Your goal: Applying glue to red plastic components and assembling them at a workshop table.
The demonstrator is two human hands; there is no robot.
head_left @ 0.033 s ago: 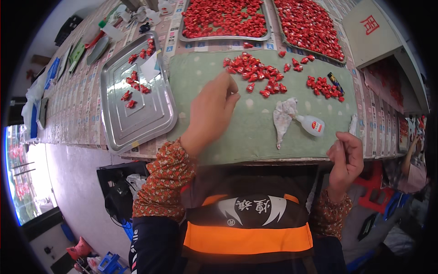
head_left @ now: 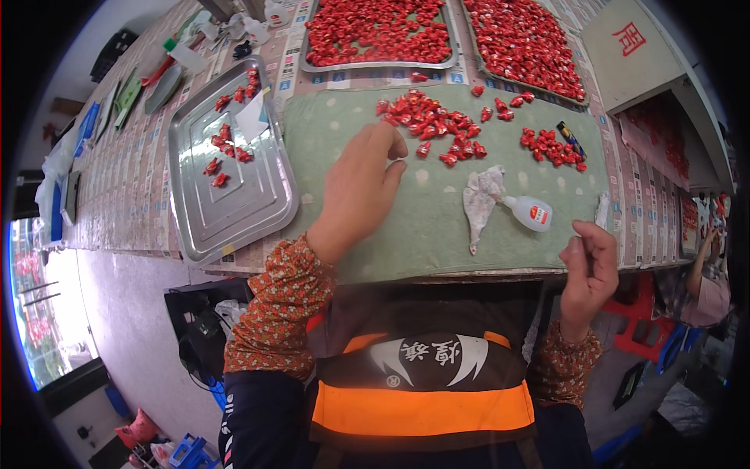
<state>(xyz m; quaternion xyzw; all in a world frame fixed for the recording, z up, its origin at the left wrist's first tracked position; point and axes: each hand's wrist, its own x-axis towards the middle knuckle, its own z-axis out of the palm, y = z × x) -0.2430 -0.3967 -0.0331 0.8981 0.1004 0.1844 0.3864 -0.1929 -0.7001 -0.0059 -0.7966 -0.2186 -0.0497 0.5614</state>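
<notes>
Green dotted cloth (head_left: 332,113), your left hand (head_left: 362,184) by glossy red pieces (head_left: 426,116), thumb apart, right hand (head_left: 590,273) near-right corner, grip unclear

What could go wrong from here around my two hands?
The left hand is right at the edge of the loose heap of red pieces, so a sideways brush might scatter some across the green cloth.
The white bottle lies on its side, nozzle toward the crumpled white rag; it could leak if uncapped, which I can't tell.
The right hand is near that bottle and might knock it.
</notes>
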